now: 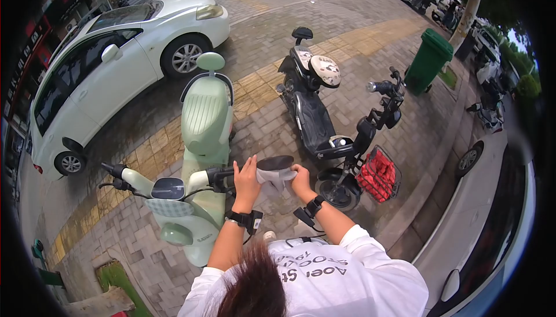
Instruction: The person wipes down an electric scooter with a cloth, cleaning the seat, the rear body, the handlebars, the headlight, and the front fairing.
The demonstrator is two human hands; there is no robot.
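A dark oval piece that looks like a rear-view mirror (275, 162) is between my hands, beside the handlebar grip (220, 179) of a mint-green scooter (204, 117). A thin grey-white cloth (275, 179) lies against its near side. My right hand (301, 182) pinches the cloth at its right end. On the other side, my left hand (247, 181) has its fingers stretched out, next to the grip and the left end of the cloth. Its thumb is hidden. Both wrists wear black straps with small devices.
A black electric scooter (315, 126) with a red-filled basket (377, 175) stands to the right. Beyond are a white car (116, 68) on the left, a green wheelie bin (428, 62), and another parked car (469, 224) along the kerb. Brick paving (249, 126) lies underneath.
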